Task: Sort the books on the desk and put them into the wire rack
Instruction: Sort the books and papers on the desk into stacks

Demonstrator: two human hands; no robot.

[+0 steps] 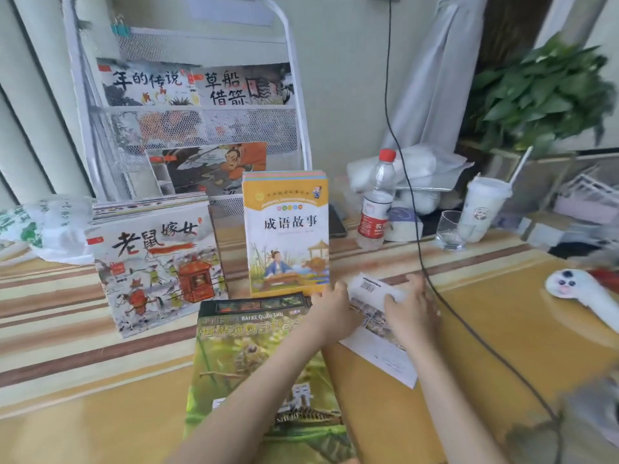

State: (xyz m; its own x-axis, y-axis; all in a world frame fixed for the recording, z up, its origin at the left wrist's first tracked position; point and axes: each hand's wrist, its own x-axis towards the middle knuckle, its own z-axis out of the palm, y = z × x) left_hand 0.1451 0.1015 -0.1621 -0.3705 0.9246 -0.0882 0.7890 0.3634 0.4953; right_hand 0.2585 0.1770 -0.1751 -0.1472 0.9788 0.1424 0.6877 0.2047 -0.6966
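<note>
Both hands rest on a white-backed book (378,316) just right of the yellow book stack (286,236) on the table (502,329): left hand (331,306) and right hand (410,308), fingers curled over its top. The wire rack (201,128) stands behind that stack.

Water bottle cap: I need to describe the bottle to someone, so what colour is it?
Red, on the clear water bottle standing on the desk; head view.

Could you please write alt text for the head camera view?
Both hands, left hand and right hand, rest on a thin white printed booklet lying flat on a striped yellow desk, beside three stacks of picture books. Behind stands a white wire rack already holding books.
</note>
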